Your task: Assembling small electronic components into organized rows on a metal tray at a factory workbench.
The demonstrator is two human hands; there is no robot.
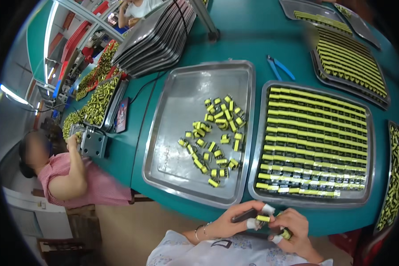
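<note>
My left hand [229,224], with white wraps on its thumb and fingertip, pinches a small yellow-taped transformer [263,218] just beyond the table's front edge. A dark flat piece [244,215] also lies within that hand; its kind cannot be made out. Close beside it, my right hand [295,226] is closed round a second yellow-taped transformer [287,233], and its fingers nearly meet the left ones. Ahead of my hands is a metal tray [370,177] holding neat rows of such transformers. Left of it, another metal tray [164,146] carries a loose scatter of them.
Blue-handled cutters [281,68] lie behind the trays. More filled trays [350,62] stand at the far right, and a tray of loose parts [392,177] at the right edge. Stacked empty trays [157,42] stand far left. A co-worker in pink [88,177] sits at left by a metal fixture [93,142].
</note>
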